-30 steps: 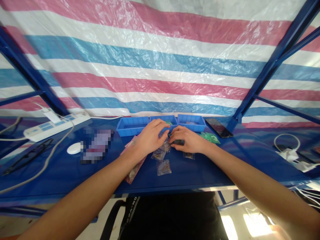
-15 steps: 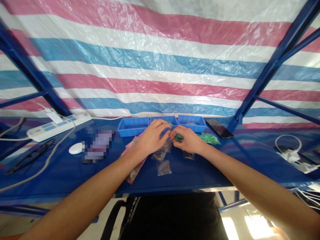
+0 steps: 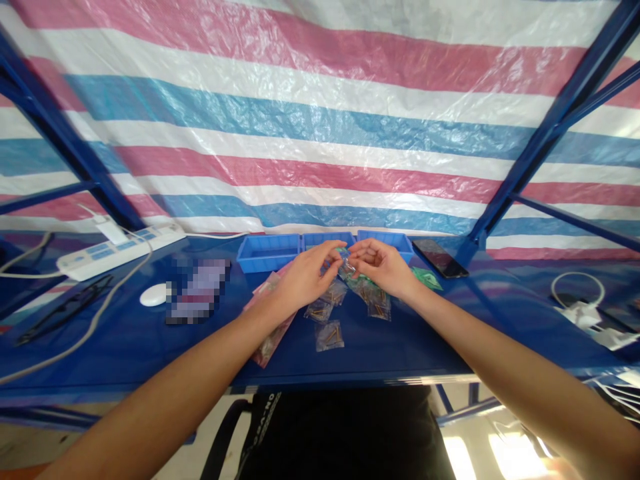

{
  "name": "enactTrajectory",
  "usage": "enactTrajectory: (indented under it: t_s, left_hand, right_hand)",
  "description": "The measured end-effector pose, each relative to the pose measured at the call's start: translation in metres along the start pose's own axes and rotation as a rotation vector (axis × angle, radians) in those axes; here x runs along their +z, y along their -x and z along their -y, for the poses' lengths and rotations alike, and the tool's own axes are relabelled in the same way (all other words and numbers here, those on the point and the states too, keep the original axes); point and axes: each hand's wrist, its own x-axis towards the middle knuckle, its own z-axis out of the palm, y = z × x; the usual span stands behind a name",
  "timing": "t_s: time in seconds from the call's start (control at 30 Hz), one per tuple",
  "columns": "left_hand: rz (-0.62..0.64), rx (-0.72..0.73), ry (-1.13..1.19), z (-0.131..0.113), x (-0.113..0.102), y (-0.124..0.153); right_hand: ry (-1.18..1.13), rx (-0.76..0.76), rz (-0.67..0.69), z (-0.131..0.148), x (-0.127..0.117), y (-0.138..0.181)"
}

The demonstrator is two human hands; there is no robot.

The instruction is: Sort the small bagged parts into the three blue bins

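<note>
My left hand and my right hand meet over the table, fingertips pinched on a small clear plastic bag. What the bag contains is too small to make out. Below the hands lie several small clear bags with brass-coloured, screw-like pieces: one bag in front, one bag under my right hand, others near my left. Green packets lie beside my right wrist, partly hidden. Pink packets lie under my left forearm.
Behind the hands stand three blue bins, the left bin, the middle bin and the right bin. A phone lies to the right. On the left are a power strip, a white mouse-like object and a cable.
My right hand has turned and lifted slightly, its fingers more extended. The clear bag between the hands now shows, and so do more bags beneath my right hand.
</note>
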Motion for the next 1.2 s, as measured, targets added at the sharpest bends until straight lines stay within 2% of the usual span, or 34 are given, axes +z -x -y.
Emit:
enactTrajectory:
  t_s: [0.2, 0.4, 0.57, 0.67, 0.97, 1.2]
  left_hand:
    - [0.003, 0.031, 0.041, -0.0054, -0.0030, 0.0013]
    - [-0.055, 0.194, -0.062, -0.0091, -0.0049, 0.0023]
    - [-0.023, 0.245, -0.097, -0.0063, -0.0056, 0.0004]
    - [-0.049, 0.269, -0.094, -0.0048, -0.0044, -0.0001]
    - [-0.119, 0.194, -0.077, -0.0030, -0.0025, -0.0005]
    - [-0.103, 0.103, -0.050, -0.0041, -0.0013, 0.0023]
  right_hand:
    - [-0.010, 0.014, 0.049, 0.0007, 0.0017, 0.0008]
    - [-0.062, 0.030, -0.021, -0.0006, -0.0026, -0.0011]
    - [-0.111, 0.012, -0.034, 0.0008, -0.0057, 0.0013]
    - [-0.127, 0.018, -0.025, 0.0026, -0.0052, 0.0027]
    - [-0.153, 0.056, 0.033, 0.0059, -0.0015, 0.0039]
    - [-0.068, 0.051, 0.024, 0.0056, -0.0017, 0.0022]
